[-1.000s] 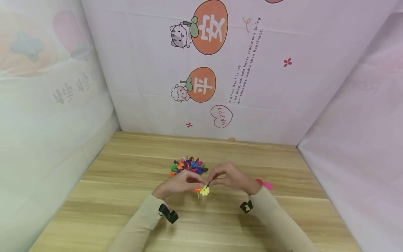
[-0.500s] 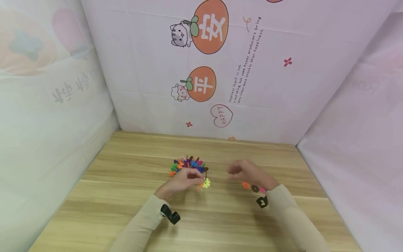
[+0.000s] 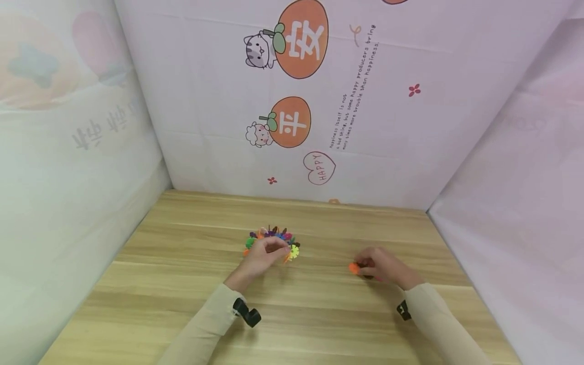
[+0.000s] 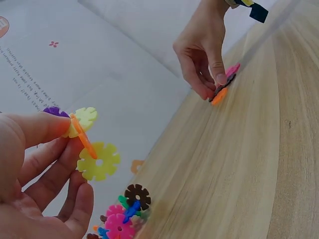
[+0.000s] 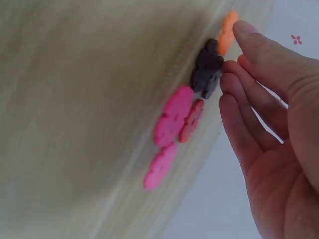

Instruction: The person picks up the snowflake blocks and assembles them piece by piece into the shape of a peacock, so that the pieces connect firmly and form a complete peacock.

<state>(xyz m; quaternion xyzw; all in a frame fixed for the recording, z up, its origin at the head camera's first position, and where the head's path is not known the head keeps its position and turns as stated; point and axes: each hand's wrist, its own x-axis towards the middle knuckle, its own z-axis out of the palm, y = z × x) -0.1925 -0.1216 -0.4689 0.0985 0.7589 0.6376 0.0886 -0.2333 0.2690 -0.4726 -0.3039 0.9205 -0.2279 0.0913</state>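
Pinching the joined discs (image 4: 109, 162) in the left hand (image 3: 261, 255), seemingly fetching another with the right hand (image 3: 382, 264), half-spread without visible grip at the orange disc (image 5: 228, 33) on the desk (image 3: 328, 314), so probably needing to pinch and lift next

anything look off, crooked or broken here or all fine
Only the backdrop stands out: its lettering and the HAPPY heart run sideways, as if hung turned. No damage shows on the flower pieces in the left hand or the loose ones by the right hand, though some are partly hidden.
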